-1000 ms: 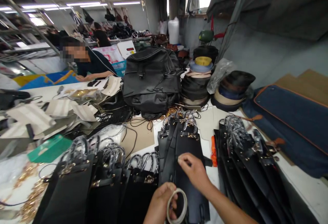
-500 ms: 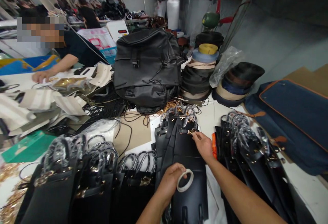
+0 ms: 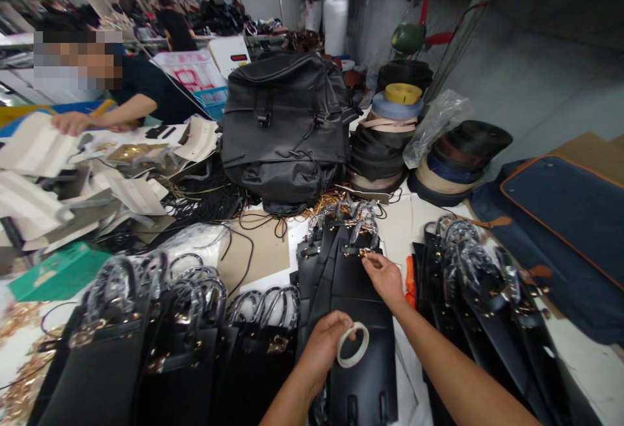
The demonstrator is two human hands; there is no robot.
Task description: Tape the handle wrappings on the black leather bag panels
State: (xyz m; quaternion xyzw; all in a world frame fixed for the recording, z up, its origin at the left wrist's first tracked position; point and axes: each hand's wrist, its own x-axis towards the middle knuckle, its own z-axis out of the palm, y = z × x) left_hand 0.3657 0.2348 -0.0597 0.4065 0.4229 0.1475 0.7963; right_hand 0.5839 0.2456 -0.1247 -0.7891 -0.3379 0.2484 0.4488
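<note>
My left hand [image 3: 327, 341] is closed on a roll of pale tape [image 3: 353, 345], held over the lower part of a black bag panel [image 3: 363, 315]. The panel lies on top of a stack of similar black pieces with plastic-wrapped handles [image 3: 366, 223]. At the panel's upper right, the pinched fingertips of my right hand [image 3: 387, 278] touch a gold metal fitting [image 3: 364, 252] on a short black strap. Whether a bit of tape is between those fingertips is too small to tell.
More black bag pieces lie left [image 3: 185, 348] and right [image 3: 468, 283]. Behind stand a large black leather backpack [image 3: 287, 127] and stacked webbing rolls [image 3: 383, 146]. A navy bag [image 3: 560, 237] is at right. Across the table, a co-worker's hand [image 3: 73, 123] handles pale pieces.
My right hand has shifted slightly left along the gold fitting. The left hand keeps the tape roll in place. The co-worker has lifted a pale piece, and the view has turned a little.
</note>
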